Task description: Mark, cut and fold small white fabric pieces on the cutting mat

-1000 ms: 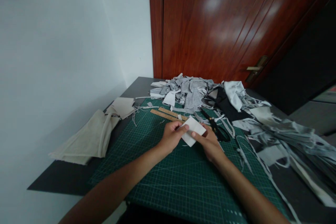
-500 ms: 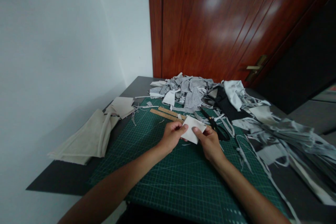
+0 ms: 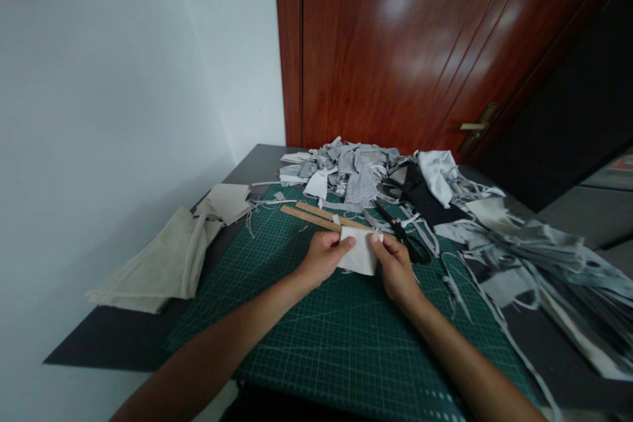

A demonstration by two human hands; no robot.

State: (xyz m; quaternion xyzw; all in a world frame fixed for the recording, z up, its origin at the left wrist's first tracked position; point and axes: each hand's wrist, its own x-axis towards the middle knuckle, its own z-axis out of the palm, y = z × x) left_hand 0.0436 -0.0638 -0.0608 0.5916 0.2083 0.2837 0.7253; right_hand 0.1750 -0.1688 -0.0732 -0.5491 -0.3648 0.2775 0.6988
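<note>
A small off-white cloth piece (image 3: 359, 252) is held between both hands above the green cutting mat (image 3: 316, 349). My left hand (image 3: 324, 256) pinches its left side, thumb on top. On the right side, my right hand (image 3: 395, 265) grips it near the upper corner, thumb on top. Just behind the cloth lie two wooden rulers (image 3: 310, 216), partly covered by it. Black scissors (image 3: 413, 244) rest on the mat beyond my right hand.
Grey and white fabric scraps (image 3: 353, 171) are heaped at the back of the table. Folded beige cloth (image 3: 163, 264) and cream pieces (image 3: 226, 202) lie at the left. Grey strips (image 3: 554, 257) spread along the right, by a black cloth (image 3: 425, 198).
The cloth piece has turned from a tilted, diamond-like position to nearly level. My right thumb has shifted to its upper right corner. Both hands still hold it.
</note>
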